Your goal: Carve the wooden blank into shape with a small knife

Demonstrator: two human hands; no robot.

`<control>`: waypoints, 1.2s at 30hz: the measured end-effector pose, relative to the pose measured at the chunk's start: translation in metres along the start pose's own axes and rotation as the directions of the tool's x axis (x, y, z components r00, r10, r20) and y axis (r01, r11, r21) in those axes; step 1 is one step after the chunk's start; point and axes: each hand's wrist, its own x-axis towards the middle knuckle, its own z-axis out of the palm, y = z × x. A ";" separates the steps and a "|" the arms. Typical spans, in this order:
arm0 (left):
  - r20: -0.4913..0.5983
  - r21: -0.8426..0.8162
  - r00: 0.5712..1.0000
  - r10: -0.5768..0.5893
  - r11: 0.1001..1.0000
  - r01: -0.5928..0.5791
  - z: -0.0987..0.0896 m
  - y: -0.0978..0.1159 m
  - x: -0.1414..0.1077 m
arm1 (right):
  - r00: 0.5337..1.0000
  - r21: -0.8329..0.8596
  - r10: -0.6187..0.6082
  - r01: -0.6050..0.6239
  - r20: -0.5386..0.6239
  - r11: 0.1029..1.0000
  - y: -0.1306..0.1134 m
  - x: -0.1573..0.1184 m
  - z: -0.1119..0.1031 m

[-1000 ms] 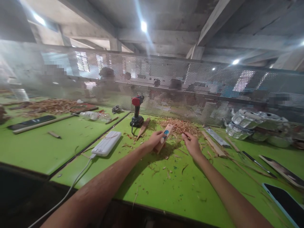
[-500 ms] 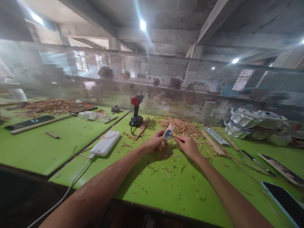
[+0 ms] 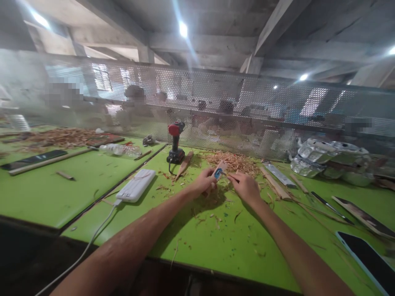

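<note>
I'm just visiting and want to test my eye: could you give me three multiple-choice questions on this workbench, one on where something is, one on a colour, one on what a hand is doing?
1. Where does the red-topped drill stand?
A. before the mesh screen
B. on the power bank
C. under the bench

2. What colour is the bench top?
A. grey
B. bright green
C. white

3. What is the left hand doing?
A. lying flat
B. gripping a wooden piece
C. pressing the drill

Answers: 1 A, upright near the mesh; 2 B, green throughout; 3 B, fingers wrap the blue-marked wood.
</note>
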 end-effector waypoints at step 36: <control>-0.009 -0.060 0.999 -0.049 0.997 0.049 0.006 -0.003 -0.001 | 0.992 0.131 -0.116 0.109 0.047 0.985 0.017 0.004 -0.002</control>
